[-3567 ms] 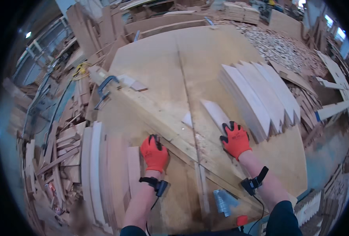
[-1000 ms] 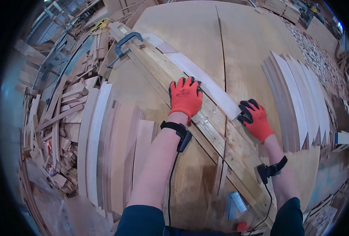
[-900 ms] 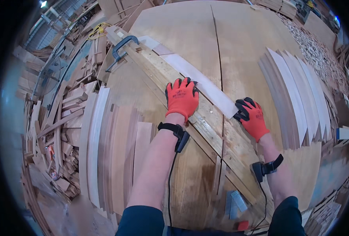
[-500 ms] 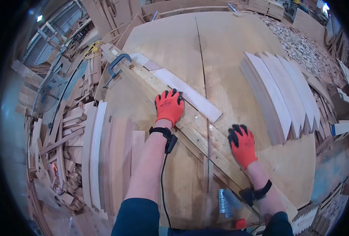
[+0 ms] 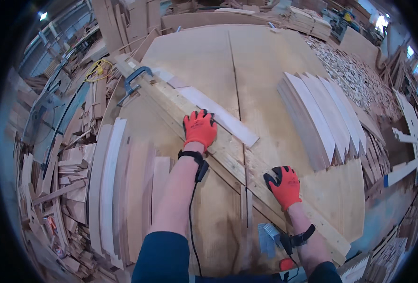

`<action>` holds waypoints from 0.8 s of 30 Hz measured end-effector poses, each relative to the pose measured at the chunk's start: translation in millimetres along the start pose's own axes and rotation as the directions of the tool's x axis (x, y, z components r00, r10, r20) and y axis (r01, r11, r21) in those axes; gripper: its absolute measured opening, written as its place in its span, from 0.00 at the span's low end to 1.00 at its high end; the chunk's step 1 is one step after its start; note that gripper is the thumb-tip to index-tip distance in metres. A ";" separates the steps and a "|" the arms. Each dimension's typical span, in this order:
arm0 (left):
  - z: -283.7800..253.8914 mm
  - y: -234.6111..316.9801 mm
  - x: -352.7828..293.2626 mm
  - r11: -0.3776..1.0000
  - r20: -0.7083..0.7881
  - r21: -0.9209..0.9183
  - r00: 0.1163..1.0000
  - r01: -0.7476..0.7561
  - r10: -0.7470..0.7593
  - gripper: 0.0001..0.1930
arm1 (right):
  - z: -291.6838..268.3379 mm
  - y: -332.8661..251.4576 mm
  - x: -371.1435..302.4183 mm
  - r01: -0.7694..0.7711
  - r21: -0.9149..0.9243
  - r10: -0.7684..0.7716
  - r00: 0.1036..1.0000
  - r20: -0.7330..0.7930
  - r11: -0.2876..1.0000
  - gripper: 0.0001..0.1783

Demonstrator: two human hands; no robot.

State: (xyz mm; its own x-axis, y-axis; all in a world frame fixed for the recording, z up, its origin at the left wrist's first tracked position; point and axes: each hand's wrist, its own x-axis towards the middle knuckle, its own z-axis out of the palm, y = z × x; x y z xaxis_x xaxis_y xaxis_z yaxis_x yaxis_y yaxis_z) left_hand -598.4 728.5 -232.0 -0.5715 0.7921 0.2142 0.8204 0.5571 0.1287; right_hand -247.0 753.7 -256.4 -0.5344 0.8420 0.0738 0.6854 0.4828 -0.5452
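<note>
My left hand (image 5: pixel 200 128), in a red glove with black fingertips, lies on a long wooden beam (image 5: pixel 227 162) that runs diagonally over the table. Its fingers are spread and reach toward a pale, thin wooden strip (image 5: pixel 220 113) lying along the beam's far side. A blue C-clamp (image 5: pixel 134 80) grips the beam's far left end. On the beam's nearer right part is my right hand (image 5: pixel 284 187), gloved the same way, thumb and fingers apart and nothing seen in them. Silvery ridged strips (image 5: pixel 267 238) lie on the table left of my right wrist.
Curved wooden pieces stand stacked at the right (image 5: pixel 312 120) and at the left (image 5: pixel 117 188) of the plywood tabletop (image 5: pixel 190 52). Offcuts (image 5: pixel 70 179) pile up beyond the left edge, and wood scraps (image 5: pixel 355 70) at the far right. A red object (image 5: pixel 285 264) sits at the near edge.
My right hand has come down and left onto the beam, its fingers more bent. My left hand stays on the beam. The whole view has shifted slightly.
</note>
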 end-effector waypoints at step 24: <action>2.1 3.5 -19.1 0.999 0.030 -0.027 0.999 -0.041 0.042 0.28 | 23.4 14.3 -17.9 -0.105 0.031 0.108 0.988 -0.111 0.994 0.27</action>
State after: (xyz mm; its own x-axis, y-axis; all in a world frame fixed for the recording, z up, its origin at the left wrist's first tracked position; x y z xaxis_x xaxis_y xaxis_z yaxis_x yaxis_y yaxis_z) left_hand -584.7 715.8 -237.8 -0.5372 0.8217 0.1904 0.8432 0.5174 0.1461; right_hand -239.3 739.9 -285.0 -0.3994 0.9106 0.1064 0.7218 0.3839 -0.5759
